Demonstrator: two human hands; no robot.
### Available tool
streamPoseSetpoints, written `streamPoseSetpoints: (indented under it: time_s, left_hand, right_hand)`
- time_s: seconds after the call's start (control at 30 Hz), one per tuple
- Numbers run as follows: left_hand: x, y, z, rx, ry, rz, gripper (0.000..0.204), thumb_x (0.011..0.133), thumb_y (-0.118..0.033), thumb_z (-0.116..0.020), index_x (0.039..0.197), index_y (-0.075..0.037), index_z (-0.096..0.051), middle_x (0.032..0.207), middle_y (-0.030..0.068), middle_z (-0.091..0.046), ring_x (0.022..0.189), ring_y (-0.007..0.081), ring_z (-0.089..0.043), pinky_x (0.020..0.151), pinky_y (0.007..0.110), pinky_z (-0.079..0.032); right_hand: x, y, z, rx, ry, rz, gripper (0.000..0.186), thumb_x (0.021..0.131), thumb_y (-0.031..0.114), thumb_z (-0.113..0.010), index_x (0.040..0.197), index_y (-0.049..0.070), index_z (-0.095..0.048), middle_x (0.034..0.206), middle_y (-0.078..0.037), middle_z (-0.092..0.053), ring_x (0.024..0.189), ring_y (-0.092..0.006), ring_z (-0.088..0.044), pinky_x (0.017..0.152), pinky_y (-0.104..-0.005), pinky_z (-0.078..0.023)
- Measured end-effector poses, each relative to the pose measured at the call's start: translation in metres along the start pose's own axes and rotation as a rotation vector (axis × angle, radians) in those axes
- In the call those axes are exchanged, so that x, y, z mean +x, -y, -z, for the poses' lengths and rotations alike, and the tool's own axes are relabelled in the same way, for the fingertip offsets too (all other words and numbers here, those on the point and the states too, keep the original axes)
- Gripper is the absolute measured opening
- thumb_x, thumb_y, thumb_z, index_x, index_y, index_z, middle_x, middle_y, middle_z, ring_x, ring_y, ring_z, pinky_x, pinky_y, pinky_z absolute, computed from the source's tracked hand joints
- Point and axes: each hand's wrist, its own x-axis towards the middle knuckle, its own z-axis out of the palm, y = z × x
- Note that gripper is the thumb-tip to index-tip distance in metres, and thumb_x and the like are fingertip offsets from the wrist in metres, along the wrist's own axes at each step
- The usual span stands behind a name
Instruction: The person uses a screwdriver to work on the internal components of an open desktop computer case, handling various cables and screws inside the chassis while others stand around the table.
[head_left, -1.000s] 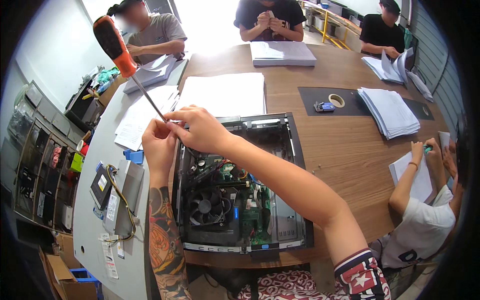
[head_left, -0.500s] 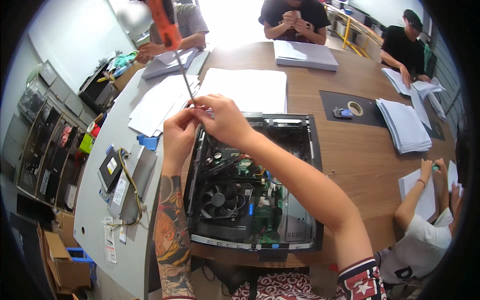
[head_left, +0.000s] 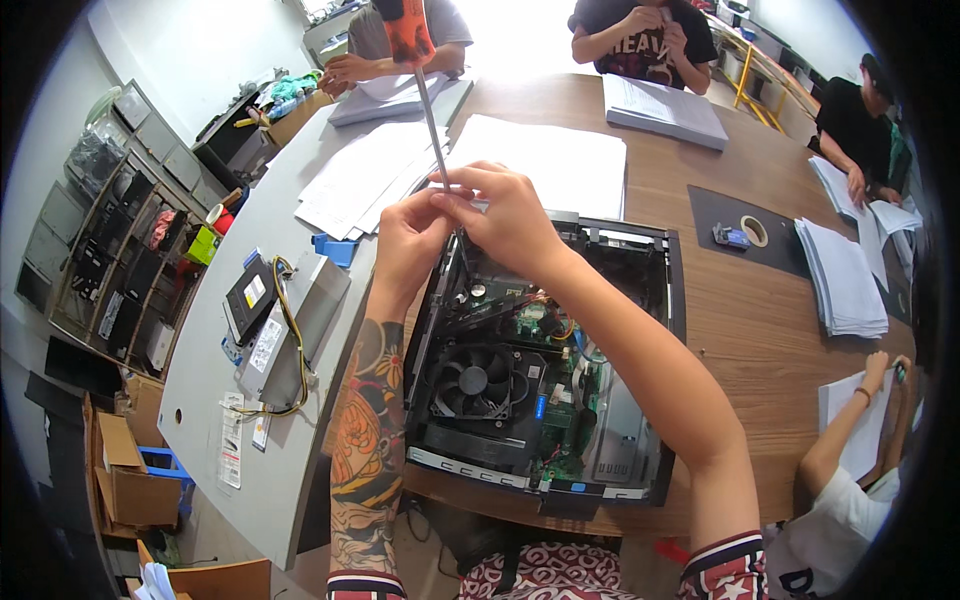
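Observation:
A screwdriver (head_left: 432,125) with an orange and black handle stands nearly upright, handle up, above the far left corner of an opened desktop computer case (head_left: 548,500). My left hand (head_left: 410,245) is closed, its fingertips pinched around the lower end of the shaft. Beside it, touching, the thumb and forefinger of my right hand (head_left: 505,215) pinch the shaft there too. The tip is hidden by my fingers, so I cannot tell whether a small part is held with it. Inside the case lie a black cooling fan (head_left: 472,382), a green circuit board (head_left: 560,420) and cables.
At the left are a power supply unit (head_left: 290,330) with wires, an optical drive (head_left: 250,298) and a blue part (head_left: 334,250). Paper stacks (head_left: 665,110) lie around the table. A tape roll (head_left: 753,232) rests on a dark mat. Several people sit around the table.
The view has swung left, so the table and case appear farther right. My hands stay pinched together at the screwdriver's lower end over the case's far left corner.

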Motion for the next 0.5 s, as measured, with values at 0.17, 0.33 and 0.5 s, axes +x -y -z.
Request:
streamPoseSetpoints:
  time_s: [0.17,0.33,0.5]
  left_hand:
    - [0.0026,0.0059,-0.0004,-0.006,-0.025,-0.034,0.021,0.088,0.001,-0.06,0.106,0.005,-0.069,0.098,0.0094,-0.072,0.089,0.0117,-0.065,0.08,0.025,-0.051]
    - [0.0005,0.0003,0.001,0.071,-0.038,0.016,0.021,0.089,-0.002,-0.065,0.109,0.004,-0.066,0.104,0.0091,-0.07,0.098,0.0149,-0.066,0.089,0.028,-0.053]
    - [0.0012,0.0028,-0.0015,0.056,-0.042,0.012,0.023,0.09,-0.003,-0.064,0.111,0.004,-0.066,0.105,0.0088,-0.07,0.1,0.0153,-0.066,0.09,0.028,-0.052]
  right_hand:
    - [0.0009,0.0004,0.0003,-0.073,-0.021,0.044,0.023,0.082,0.016,-0.073,0.1,0.002,-0.073,0.09,-0.015,-0.069,0.088,-0.0301,-0.064,0.079,-0.0386,-0.051]
    - [0.0002,-0.0005,0.0006,-0.062,-0.043,0.067,0.023,0.083,0.017,-0.072,0.099,0.001,-0.073,0.09,-0.016,-0.069,0.089,-0.0319,-0.064,0.08,-0.0399,-0.05]
    - [-0.0005,-0.0056,-0.0013,-0.052,-0.028,0.064,0.021,0.083,0.017,-0.071,0.098,0.001,-0.073,0.09,-0.016,-0.069,0.087,-0.032,-0.065,0.08,-0.0402,-0.05]
